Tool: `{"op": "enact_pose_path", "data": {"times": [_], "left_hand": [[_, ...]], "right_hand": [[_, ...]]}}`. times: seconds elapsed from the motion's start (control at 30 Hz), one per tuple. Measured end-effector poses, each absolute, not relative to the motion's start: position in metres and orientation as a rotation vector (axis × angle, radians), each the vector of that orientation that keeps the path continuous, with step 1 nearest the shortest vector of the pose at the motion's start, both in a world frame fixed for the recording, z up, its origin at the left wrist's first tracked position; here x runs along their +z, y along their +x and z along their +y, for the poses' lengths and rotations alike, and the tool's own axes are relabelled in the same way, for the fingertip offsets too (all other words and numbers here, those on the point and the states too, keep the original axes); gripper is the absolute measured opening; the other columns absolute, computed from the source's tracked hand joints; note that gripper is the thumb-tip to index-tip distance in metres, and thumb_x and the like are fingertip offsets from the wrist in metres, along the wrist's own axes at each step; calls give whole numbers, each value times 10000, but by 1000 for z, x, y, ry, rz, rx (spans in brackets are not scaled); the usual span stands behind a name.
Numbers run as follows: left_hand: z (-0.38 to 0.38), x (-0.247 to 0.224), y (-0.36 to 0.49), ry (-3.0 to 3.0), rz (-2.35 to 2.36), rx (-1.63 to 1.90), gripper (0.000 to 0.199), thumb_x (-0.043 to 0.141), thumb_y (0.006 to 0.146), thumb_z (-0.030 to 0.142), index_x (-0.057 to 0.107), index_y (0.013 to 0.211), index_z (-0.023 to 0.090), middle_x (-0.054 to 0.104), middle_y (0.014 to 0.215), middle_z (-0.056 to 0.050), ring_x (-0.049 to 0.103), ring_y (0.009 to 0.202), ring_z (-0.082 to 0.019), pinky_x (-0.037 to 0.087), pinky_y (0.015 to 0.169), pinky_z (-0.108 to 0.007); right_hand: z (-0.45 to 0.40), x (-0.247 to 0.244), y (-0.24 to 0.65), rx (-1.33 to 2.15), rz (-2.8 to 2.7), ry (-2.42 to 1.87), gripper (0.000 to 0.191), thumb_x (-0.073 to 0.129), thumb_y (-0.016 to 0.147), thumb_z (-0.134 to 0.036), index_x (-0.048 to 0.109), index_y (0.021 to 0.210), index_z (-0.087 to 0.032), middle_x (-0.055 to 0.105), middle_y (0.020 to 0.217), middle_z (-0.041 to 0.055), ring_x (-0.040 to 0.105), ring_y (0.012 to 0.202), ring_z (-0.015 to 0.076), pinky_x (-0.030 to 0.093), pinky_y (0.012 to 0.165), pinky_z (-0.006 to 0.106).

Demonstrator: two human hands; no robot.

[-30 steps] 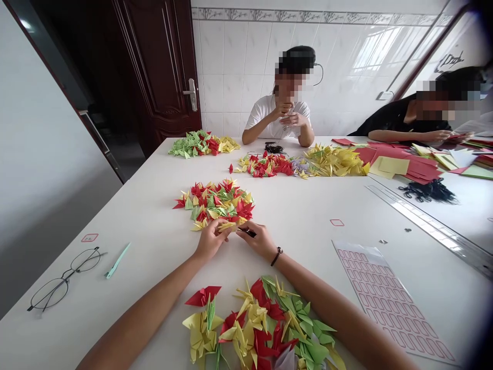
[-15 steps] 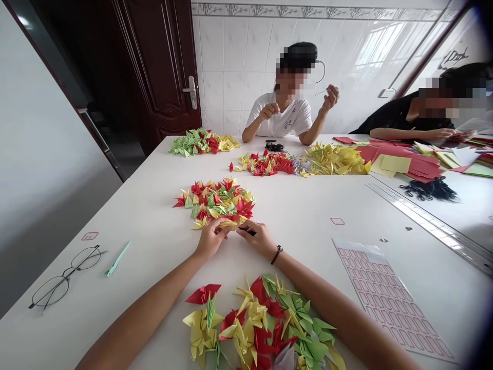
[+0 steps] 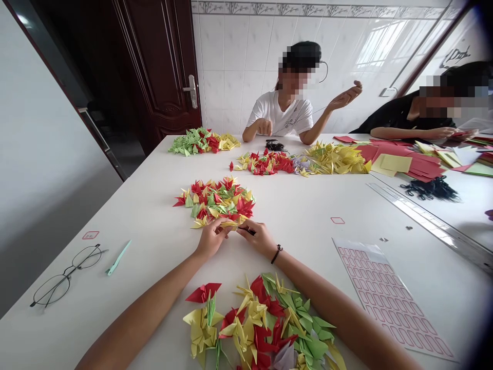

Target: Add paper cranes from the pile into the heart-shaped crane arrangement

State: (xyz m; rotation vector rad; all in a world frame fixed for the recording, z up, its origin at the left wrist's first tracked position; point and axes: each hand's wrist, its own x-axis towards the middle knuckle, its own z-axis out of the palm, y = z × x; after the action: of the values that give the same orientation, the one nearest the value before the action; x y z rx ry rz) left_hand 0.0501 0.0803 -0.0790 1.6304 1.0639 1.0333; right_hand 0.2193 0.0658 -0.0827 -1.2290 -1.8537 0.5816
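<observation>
My left hand pinches a yellow origami crane at the near edge of a mixed pile of red, yellow and green paper cranes. My right hand, with a dark bracelet at its wrist, meets that crane from the other side. Its fingers grip a thin black object, partly hidden by them. Between my forearms and beyond them lies a second heap of larger paper cranes.
Glasses and a mint-green plastic strip lie left on the white table. To the right are a pink-marked sheet, metal ruler, black cords and coloured paper. Two co-workers sit opposite.
My hands stay almost still on the crane. Across the table, the co-worker in white has raised one hand higher and further right. The view has shifted very slightly.
</observation>
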Motion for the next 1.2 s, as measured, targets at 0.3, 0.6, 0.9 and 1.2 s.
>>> {"op": "enact_pose_path", "data": {"times": [0.3,0.6,0.9,1.2], "left_hand": [[81,-81,50,1638,1069,1042,349,570,720,448,584,934,173,643,833,-38,560,556,-102,478,562,-229],[82,-83,50,1662,1077,1058,338,564,728,433,591,935,167,650,809,-40,566,544,-104,475,535,-222],[82,-82,50,1672,1083,1064,337,562,731,428,591,935,161,647,818,-50,563,539,-103,466,525,-220],[81,-81,49,1675,1087,1063,328,554,732,427,592,931,170,630,750,-31,557,542,-106,462,519,-220]], "right_hand": [[66,-84,220,559,-1866,-1223,162,526,782,-316,579,730,-173,644,701,27,538,585,117,409,572,224],[66,-84,220,547,-1863,-1207,156,531,781,-313,574,720,-176,649,696,29,554,583,122,416,564,225],[66,-84,220,553,-1872,-1201,164,524,783,-319,572,723,-174,641,690,27,539,576,118,407,559,223],[67,-85,220,538,-1872,-1218,152,516,788,-286,561,687,-182,614,632,5,497,539,102,380,536,208]]}}
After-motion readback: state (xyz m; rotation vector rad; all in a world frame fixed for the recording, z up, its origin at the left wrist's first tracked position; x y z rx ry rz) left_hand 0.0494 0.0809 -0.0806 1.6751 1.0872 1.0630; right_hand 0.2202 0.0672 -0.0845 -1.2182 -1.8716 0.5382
